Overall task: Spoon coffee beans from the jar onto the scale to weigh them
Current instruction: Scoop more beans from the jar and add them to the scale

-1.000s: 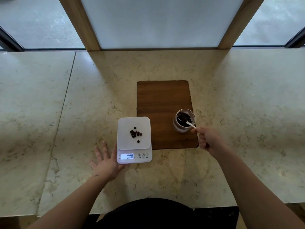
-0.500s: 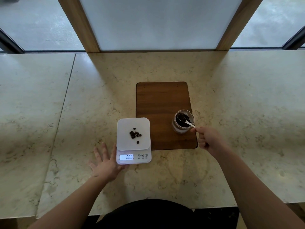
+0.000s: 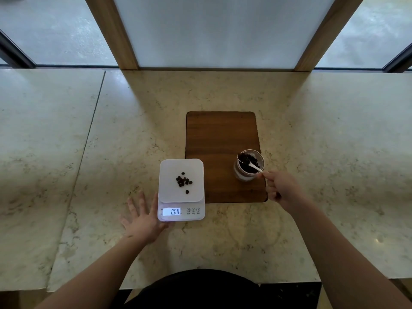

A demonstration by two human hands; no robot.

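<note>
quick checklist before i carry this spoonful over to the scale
1. Spoon loaded with beans: ok, bowl sits at the jar mouth with beans on it.
2. Right hand grips the spoon handle: ok.
3. Left hand steadies the scale: ok, flat on the counter against its left edge.
4. Scale on: ok, display lit; digits look like zeros, exact reading cannot tell.
5. Platform has room: ok, a small cluster of beans near the centre.
6. Jar stable on the wooden board: ok, upright.
</note>
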